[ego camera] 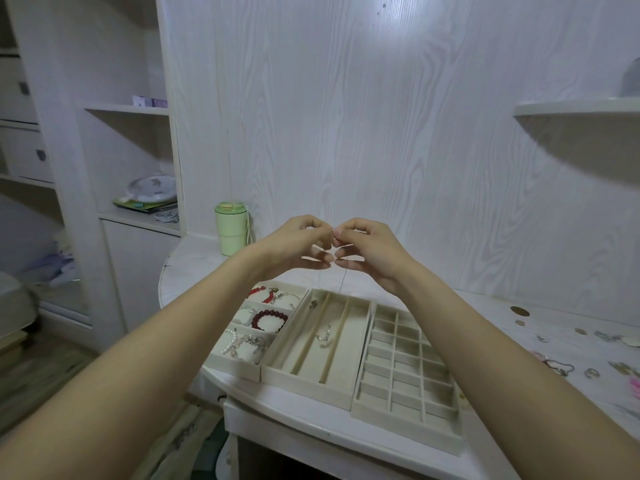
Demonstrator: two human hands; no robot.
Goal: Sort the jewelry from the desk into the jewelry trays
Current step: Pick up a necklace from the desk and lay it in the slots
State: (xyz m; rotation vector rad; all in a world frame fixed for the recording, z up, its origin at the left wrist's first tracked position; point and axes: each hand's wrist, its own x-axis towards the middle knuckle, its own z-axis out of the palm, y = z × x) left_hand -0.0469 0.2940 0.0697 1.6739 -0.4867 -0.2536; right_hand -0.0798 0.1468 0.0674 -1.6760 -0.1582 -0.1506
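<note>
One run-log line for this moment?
hands: left hand, right hand pinch thin chain above slotted tray | desk: loose jewelry unsorted

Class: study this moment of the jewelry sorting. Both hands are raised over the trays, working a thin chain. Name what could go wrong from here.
1. The thin chain hangs loose from the left hand and right hand; it could slip or knot.
2. If dropped, it may fall onto the necklace already in the long-slot tray and tangle.
3. Loose pieces on the desk near the right forearm could be swept off.
</note>
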